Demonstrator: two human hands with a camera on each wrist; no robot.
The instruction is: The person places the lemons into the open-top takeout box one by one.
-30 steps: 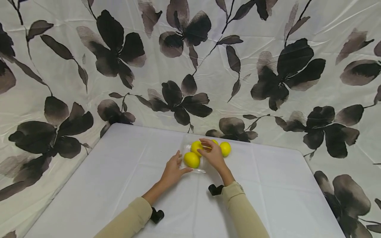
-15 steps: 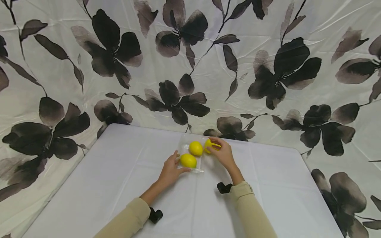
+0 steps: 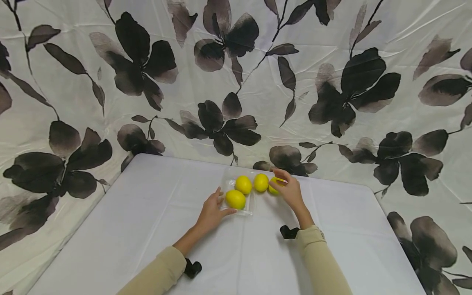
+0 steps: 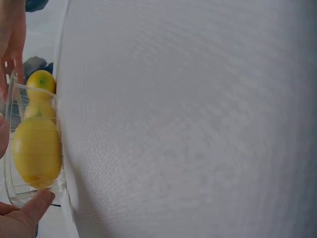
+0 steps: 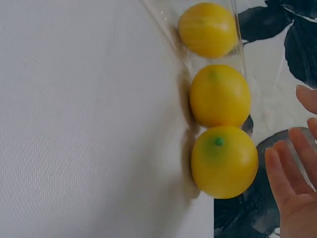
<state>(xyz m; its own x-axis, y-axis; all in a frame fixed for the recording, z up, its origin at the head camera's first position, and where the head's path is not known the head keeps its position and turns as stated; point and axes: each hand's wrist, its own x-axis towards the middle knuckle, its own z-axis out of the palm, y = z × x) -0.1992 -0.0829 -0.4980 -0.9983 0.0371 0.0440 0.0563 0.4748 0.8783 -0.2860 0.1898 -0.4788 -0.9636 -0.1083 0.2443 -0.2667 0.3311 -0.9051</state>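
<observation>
Since the earlier frames, the right hand [image 3: 289,191] has shifted rightward, away from the clear box [image 3: 246,212] to the end lemon [image 3: 274,187]. Its grip is released: fingers lie spread beside that fruit, with a gap showing in the right wrist view. Left hand [image 3: 210,211] grips the box at its near left corner, thumb on the near end and fingers along the side — probably to keep so light a container from sliding. Two boxed lemons [image 3: 235,199] lie one behind the other, which seems to suit the narrow shape; outside, the middle lemon [image 3: 261,182] sits just beside the box's right wall, touching the end one.

Box walls look like thin, see-through plastic, ribbed on the side. Each lemon is smooth, plump and bright yellow, with green tinting some tips; whether they are real I cannot tell. White cloth, faintly woven and creased, covers the table [image 3: 147,229] — flowered fabric [image 3: 217,123] hangs behind.
</observation>
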